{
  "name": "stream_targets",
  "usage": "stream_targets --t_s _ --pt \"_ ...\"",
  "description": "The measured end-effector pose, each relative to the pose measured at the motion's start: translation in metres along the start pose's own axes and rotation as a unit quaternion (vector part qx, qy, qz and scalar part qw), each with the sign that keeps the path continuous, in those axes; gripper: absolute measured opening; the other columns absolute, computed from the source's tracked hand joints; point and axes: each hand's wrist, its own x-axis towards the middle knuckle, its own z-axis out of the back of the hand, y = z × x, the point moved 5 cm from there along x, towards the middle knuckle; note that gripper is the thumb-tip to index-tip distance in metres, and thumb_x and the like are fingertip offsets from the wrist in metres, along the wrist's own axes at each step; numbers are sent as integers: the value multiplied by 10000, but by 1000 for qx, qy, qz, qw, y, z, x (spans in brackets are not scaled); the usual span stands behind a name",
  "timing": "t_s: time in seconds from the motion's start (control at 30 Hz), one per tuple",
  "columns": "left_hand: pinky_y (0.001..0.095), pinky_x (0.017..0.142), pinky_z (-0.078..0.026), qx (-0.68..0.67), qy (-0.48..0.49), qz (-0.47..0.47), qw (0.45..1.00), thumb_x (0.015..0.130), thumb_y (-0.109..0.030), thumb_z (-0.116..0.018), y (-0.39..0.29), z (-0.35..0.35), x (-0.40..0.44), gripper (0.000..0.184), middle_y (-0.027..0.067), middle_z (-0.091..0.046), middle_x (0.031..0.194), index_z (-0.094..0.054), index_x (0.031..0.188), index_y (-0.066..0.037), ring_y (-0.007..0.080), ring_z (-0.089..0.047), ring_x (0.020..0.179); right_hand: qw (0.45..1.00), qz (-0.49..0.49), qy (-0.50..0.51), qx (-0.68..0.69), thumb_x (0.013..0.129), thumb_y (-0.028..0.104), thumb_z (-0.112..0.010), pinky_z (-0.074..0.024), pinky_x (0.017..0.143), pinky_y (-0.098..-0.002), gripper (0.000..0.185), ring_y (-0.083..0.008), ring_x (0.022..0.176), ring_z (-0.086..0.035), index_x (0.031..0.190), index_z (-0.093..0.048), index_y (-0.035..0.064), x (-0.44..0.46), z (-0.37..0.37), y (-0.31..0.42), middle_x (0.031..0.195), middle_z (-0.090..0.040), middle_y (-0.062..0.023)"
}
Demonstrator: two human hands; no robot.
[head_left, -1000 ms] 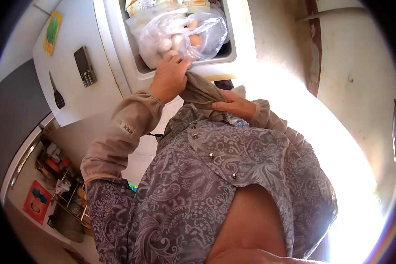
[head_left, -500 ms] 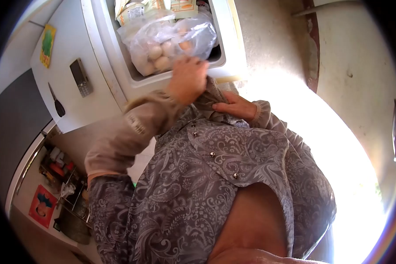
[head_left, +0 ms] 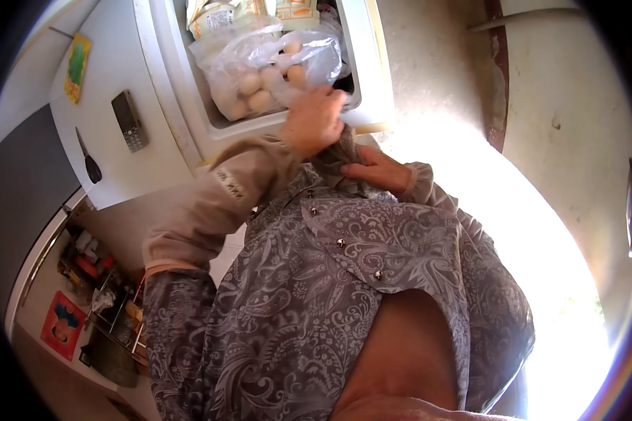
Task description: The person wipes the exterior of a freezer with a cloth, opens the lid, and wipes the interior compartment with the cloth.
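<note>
My left hand [head_left: 314, 121] is closed at the upper end of a bunched grey-brown cloth [head_left: 340, 151], just in front of the white bin's near rim. Its fingertips are slightly blurred. To its right and lower down, my right hand [head_left: 383, 170] grips the lower part of the same cloth, with the thumb on top and the other fingers mostly hidden. Beyond my left hand, a clear plastic bag of eggs [head_left: 260, 81] lies in the open bin [head_left: 242, 128]. Patterned packets [head_left: 218, 17] lie behind the bag.
On the white surface at left are a dark phone [head_left: 129, 121], black-handled scissors [head_left: 91, 165] and a yellow-green packet [head_left: 77, 68]. A rack with items [head_left: 112, 302] and a red picture [head_left: 63, 326] are at lower left. A wall [head_left: 562, 105] stands at right.
My left hand has moved right, along with the upper end of the cloth, uncovering more of the egg bag. My right hand has hardly moved. The bin has shifted slightly left in view.
</note>
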Motion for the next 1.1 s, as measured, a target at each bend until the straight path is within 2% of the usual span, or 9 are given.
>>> stream_targets --t_s 0.1,0.37,0.57,0.6,0.7,0.73,0.87,1.0,1.1 --pt "467 724 -445 18 76 35 996 765 -120 -560 27 10 -4 238 179 -578 881 -564 972 -4 359 -567 831 1000 -20 -20 -6 912 191 -559 -446 908 -308 402 -161 1038 -542 1225 -472 -45 -7 3 -1 1154 -577 -91" --pt "434 725 -444 -30 -44 -45 998 789 -65 -542 -1 -4 3 207 137 -573 920 -562 991 -24 365 -549 845 997 -63 -40 0 917 210 -560 -460 867 -301 420 -143 1003 -542 1248 -451 -24 -13 -7 2 1143 -578 -87" --pt "387 663 -448 -13 29 -28 999 813 -146 -646 15 15 9 178 141 -550 872 -580 874 8 290 -563 766 999 -32 -28 -2 926 217 -550 -466 857 -293 429 -139 1001 -542 1271 -439 -12 -3 -11 -11 1147 -577 -86" --pt "376 630 -440 -18 -59 -99 993 791 -133 -667 9 25 11 181 121 -530 818 -570 804 20 262 -551 709 1000 -8 -21 -6 927 217 -549 -466 858 -293 431 -138 1005 -542 1276 -437 -10 -2 -12 -11 1148 -577 -86" --pt "378 636 -441 47 90 -43 994 793 -126 -659 24 7 27 188 113 -551 834 -560 881 8 280 -553 713 999 -37 -18 32 927 214 -547 -466 863 -303 434 -149 1018 -539 1277 -435 -17 -2 -19 -8 1152 -577 -88" --pt "434 643 -491 57 32 -100 993 807 -211 -659 21 11 29 252 141 -603 788 -545 910 -12 295 -601 715 999 -36 -16 22 926 218 -549 -465 867 -310 438 -155 1019 -540 1276 -435 -19 -1 -19 -8 1153 -577 -92" --pt "447 665 -516 145 123 -92 977 759 -283 -727 16 10 47 345 123 -636 769 -585 991 -70 332 -647 792 999 -33 -14 -32 920 237 -557 -459 890 -336 455 -176 1030 -542 1270 -437 -27 0 -19 -11 1158 -577 -104" --pt "452 659 -492 124 192 -100 969 733 -208 -721 11 7 65 212 164 -633 734 -621 740 -22 352 -626 736 998 -31 -19 -58 916 258 -562 -459 901 -351 470 -186 1027 -550 1267 -438 -29 0 -10 -18 1148 -583 -115" --pt "438 635 -486 99 195 -105 970 735 -187 -697 9 4 67 182 165 -630 700 -621 741 -21 345 -630 704 999 -25 -24 -24 917 250 -561 -472 879 -341 462 -181 1002 -561 1265 -441 -29 -2 -11 -11 1131 -593 -114"
